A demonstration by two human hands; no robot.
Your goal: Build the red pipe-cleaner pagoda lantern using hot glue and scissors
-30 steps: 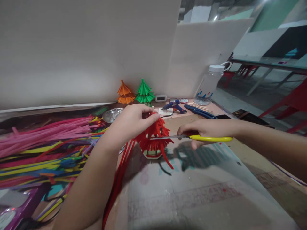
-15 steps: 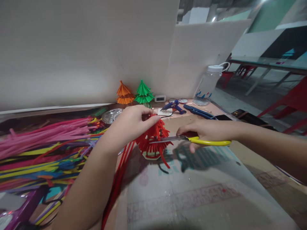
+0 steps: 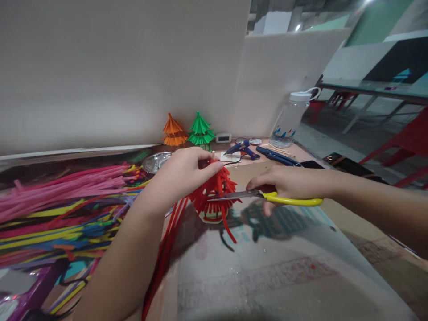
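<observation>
My left hand [image 3: 182, 171] pinches the top of a small red pipe-cleaner tree [image 3: 214, 196] that stands on the table. Long red strands [image 3: 163, 258] trail from under it toward me. My right hand [image 3: 287, 183] grips yellow-handled scissors [image 3: 267, 197]; their blades point left and reach into the tree's lower fringe. One loose red strand [image 3: 229, 229] hangs down from the tree's right side.
A pile of coloured pipe cleaners [image 3: 60, 209] covers the left of the table. At the back stand an orange tree [image 3: 174, 130], a green tree [image 3: 200, 129], a metal dish [image 3: 156, 161], a blue glue gun [image 3: 242, 148] and a clear bottle [image 3: 290, 118]. A white partition [image 3: 117, 67] rises behind.
The scissors have shifted slightly and the blades sit a little lower in the fringe. The hanging red strand has swung a bit to the left. My left hand has held still.
</observation>
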